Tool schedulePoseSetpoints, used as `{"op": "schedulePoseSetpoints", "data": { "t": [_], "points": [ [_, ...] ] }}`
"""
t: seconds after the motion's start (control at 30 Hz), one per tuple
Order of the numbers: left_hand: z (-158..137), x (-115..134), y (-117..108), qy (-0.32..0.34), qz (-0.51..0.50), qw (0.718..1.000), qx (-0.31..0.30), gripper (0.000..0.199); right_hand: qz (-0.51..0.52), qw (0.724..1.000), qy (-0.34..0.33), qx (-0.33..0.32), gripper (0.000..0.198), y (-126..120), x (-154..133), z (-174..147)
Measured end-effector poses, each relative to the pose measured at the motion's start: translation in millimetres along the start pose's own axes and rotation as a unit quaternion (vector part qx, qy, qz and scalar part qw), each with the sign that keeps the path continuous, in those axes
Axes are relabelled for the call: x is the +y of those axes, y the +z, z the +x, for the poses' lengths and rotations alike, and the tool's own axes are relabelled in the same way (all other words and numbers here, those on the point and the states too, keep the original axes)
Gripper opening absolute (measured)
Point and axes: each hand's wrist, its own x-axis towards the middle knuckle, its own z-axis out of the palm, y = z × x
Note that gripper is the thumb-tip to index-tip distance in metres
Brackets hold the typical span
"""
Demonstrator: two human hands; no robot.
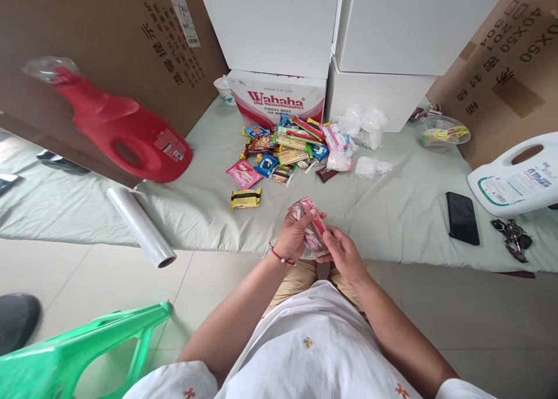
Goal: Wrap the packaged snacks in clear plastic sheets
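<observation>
Near the front edge of the cloth-covered surface, a clear plastic bundle of red and pink wrapped snacks (313, 236) is held between both hands. My left hand (292, 236) wraps around its left side, thumb across the top. On its lower right, the fingers of my right hand (344, 255) are closed. How the plastic is fastened cannot be made out. Beyond the hands lies a heap of wrapped snacks (292, 146) in many colours. A yellow snack packet (246, 198) and a pink wafer packet (244, 173) lie at its near left. Crumpled clear plastic (372, 166) sits to the right.
A Wahaha carton (279, 94) and white boxes (383, 97) stand behind. Left are a red jug (126, 132) and a film roll (142, 227); right are a bowl of packets (444, 135), a phone (462, 218), keys (512, 238) and a white jug (518, 175). A green stool (87, 347) stands below.
</observation>
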Motion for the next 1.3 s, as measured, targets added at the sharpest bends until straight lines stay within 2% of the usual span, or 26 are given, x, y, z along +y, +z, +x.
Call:
{"op": "schedulePoseSetpoints", "data": {
  "t": [0.07,0.23,0.33,0.4,0.47,0.6,0.7,0.8,0.9,1.0,1.1,1.2,1.3],
  "points": [
    [0.1,2.9,-2.8,-0.013,-0.001,1.000,-0.005,0.041,0.009,1.000,0.010,-0.021,0.055,-2.7,1.3,-1.6],
    [0.0,13.3,-11.9,-0.062,-0.074,0.992,-0.082,0.049,0.002,0.998,-0.010,-0.060,0.046,-1.2,5.0,-0.1],
    [4.8,11.3,-13.3,-0.071,-0.099,0.991,-0.063,0.042,-0.025,0.997,0.010,-0.070,0.049,0.3,9.5,4.0],
    [8.7,5.6,-12.4,-0.068,-0.115,0.991,-0.032,0.030,-0.031,0.997,0.034,-0.062,0.051,1.7,14.1,5.6],
    [11.5,-0.4,-11.1,-0.065,-0.128,0.990,-0.010,0.036,-0.007,0.997,0.052,-0.050,0.052,4.0,18.3,5.3],
    [12.1,-1.1,-10.6,-0.054,-0.112,0.992,-0.026,0.036,0.064,0.997,0.038,-0.024,0.049,7.4,19.3,2.2],
    [10.5,8.2,-13.2,-0.059,-0.089,0.992,-0.065,0.057,0.102,0.994,0.034,-0.003,0.046,6.0,14.3,2.6],
    [10.5,14.8,-16.3,-0.039,-0.121,0.990,-0.064,0.068,0.140,0.989,0.048,0.009,0.047,3.5,12.2,5.2],
    [13.1,12.0,-17.5,-0.046,-0.130,0.988,-0.068,0.062,0.126,0.990,0.061,-0.002,0.048,3.0,17.7,6.8],
    [17.5,3.2,-16.2,-0.082,-0.103,0.990,-0.049,0.041,0.078,0.994,0.080,-0.016,0.051,4.4,26.5,6.2],
    [20.7,-6.5,-12.4,-0.073,-0.121,0.990,-0.021,0.031,0.065,0.994,0.083,0.013,0.052,5.1,31.9,3.7],
    [20.4,-15.5,-6.6,-0.073,-0.119,0.990,-0.016,0.034,0.084,0.994,0.054,0.052,0.047,-0.6,31.2,-2.6],
    [18.0,-19.3,-4.9,-0.065,-0.020,0.997,-0.033,0.048,0.055,0.996,0.025,0.073,0.043,-20.7,24.0,-15.3]
  ]
}}
